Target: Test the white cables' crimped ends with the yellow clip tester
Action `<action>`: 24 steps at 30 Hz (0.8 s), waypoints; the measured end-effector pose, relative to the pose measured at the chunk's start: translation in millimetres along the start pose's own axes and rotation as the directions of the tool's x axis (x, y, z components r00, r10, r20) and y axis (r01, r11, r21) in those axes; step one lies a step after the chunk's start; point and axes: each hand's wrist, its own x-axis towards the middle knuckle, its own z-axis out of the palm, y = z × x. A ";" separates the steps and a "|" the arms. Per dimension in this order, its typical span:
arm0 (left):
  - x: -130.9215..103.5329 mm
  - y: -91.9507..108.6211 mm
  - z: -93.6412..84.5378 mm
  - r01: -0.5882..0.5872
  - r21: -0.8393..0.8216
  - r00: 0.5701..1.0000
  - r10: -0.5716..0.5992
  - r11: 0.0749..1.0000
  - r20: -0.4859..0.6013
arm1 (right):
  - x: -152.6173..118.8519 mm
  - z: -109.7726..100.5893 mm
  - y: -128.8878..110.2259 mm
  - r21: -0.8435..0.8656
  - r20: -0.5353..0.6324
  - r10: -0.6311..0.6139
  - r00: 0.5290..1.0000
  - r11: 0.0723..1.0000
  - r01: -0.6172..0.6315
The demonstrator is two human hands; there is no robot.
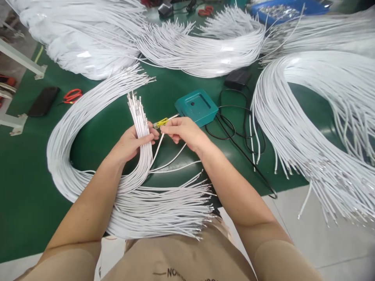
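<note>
My left hand (140, 141) is closed round a bunch of white cables (137, 113), their metal-tipped ends pointing up and away. Between the thumb and fingertips of my right hand (183, 132) is the end of a single white cable (158, 150), drawn out to the right of the bunch. Just beyond both hands lies a yellow tool with a metal shaft (163, 122), partly hidden by my fingers. Its tip reaches toward a teal box (197, 106). More lengths of the same cable bundle (63, 132) curve round on the left, and loose ends fan out before my body.
Large bundles of white cable (202, 54) lie along the back, and another bundle (290, 105) hangs over the right edge. A black adapter (238, 79) with its cord sits beside the box. At left are a phone (43, 101) and a red coil (72, 96); a blue tray (288, 9) stands behind.
</note>
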 end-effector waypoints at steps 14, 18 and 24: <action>2.4 -6.7 -7.2 0.065 0.001 0.995 -0.064 0.998 -0.072 | -18.7 2.9 9.0 -0.853 0.389 -0.082 0.918 0.345 0.392; 4.3 -10.0 -10.8 0.075 0.027 0.993 -0.073 0.997 -0.094 | -29.3 0.6 17.4 -0.892 0.355 0.017 0.935 0.304 0.334; 3.6 -11.8 -8.6 0.061 0.042 0.989 -0.055 0.997 -0.134 | -52.5 1.2 3.8 -0.771 0.406 0.497 0.767 0.637 -0.005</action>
